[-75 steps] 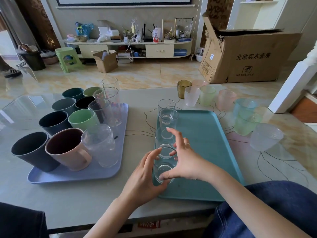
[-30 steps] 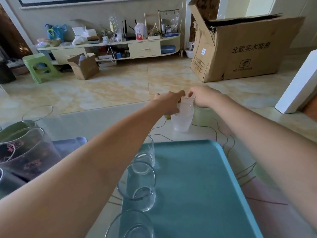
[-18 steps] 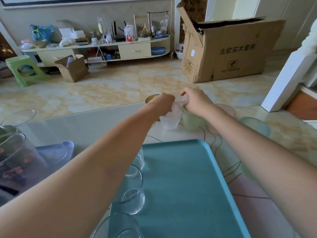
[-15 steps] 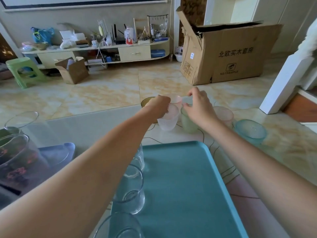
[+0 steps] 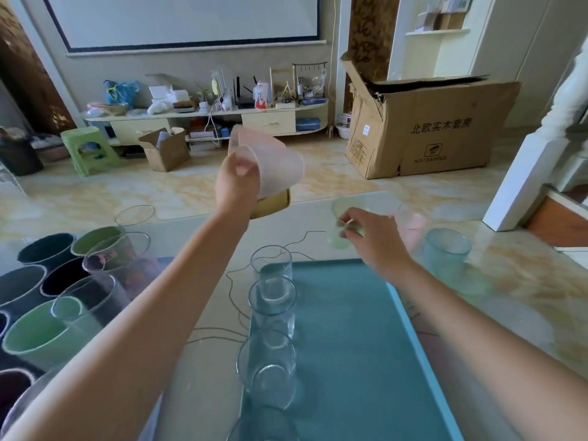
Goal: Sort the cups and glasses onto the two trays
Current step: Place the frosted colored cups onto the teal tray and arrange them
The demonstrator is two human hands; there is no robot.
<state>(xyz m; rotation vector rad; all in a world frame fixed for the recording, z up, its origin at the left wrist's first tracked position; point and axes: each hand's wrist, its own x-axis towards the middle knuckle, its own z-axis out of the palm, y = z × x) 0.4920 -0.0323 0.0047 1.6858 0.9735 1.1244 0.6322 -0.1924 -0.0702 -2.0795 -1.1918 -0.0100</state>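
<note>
My left hand (image 5: pixel 237 183) grips a pale frosted glass (image 5: pixel 281 173) by its rim, held tilted in the air above an amber glass (image 5: pixel 275 203) at the table's far edge. My right hand (image 5: pixel 369 241) pinches the rim of a green frosted glass (image 5: pixel 340 226) that stands on the table just beyond the teal tray (image 5: pixel 353 351). Several clear glasses (image 5: pixel 272 300) stand in a row along the teal tray's left edge. Dark, green and clear cups (image 5: pixel 47 332) crowd the left side; the tray beneath them is mostly hidden.
A pink frosted glass (image 5: pixel 412 226) and a blue-green glass (image 5: pixel 445 254) stand on the table to the right of my right hand. Beyond the table are a large cardboard box (image 5: pixel 429 128) on the floor, a green stool (image 5: pixel 87 148) and a cluttered low cabinet (image 5: pixel 206 119).
My left hand has lifted the pale frosted glass off the table and tilted it. My right hand has moved back and right, holding the green glass's rim. The view has tilted upward.
</note>
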